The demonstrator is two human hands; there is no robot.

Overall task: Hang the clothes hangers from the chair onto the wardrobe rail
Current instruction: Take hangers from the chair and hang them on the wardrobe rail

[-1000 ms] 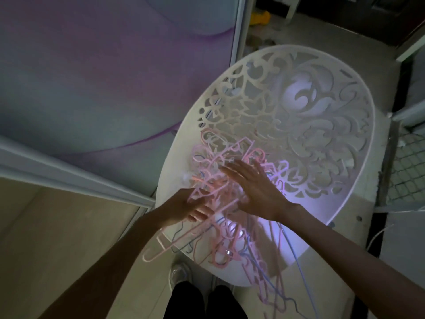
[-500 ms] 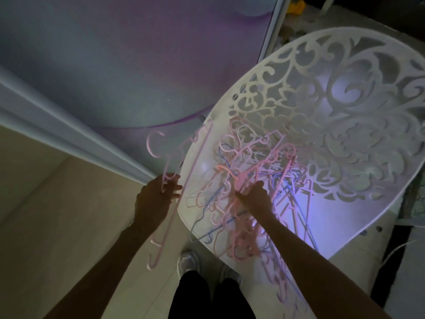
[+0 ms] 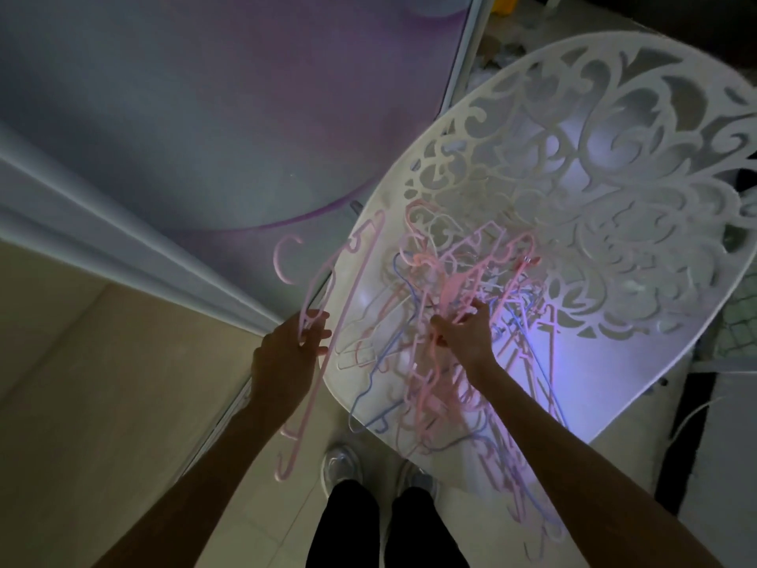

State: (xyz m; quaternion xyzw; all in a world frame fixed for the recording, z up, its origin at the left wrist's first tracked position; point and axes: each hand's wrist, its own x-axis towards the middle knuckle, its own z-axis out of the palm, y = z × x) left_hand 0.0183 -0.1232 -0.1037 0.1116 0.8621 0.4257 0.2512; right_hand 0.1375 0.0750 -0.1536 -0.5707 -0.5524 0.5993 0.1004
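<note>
From my head camera: my left hand (image 3: 291, 354) grips a pink hanger (image 3: 323, 321) just off the chair's (image 3: 614, 166) left edge, its hook up. My right hand (image 3: 465, 336) is in the tangled pile of hangers (image 3: 458, 321) on the seat, fingers curled round a pink one. I judge this is the gathering step; next I must work that hanger free of the tangle without dragging others off the front edge.

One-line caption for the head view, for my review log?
Left hand holds a pink hanger beside the white chair; right hand digs into the hanger pile.
</note>
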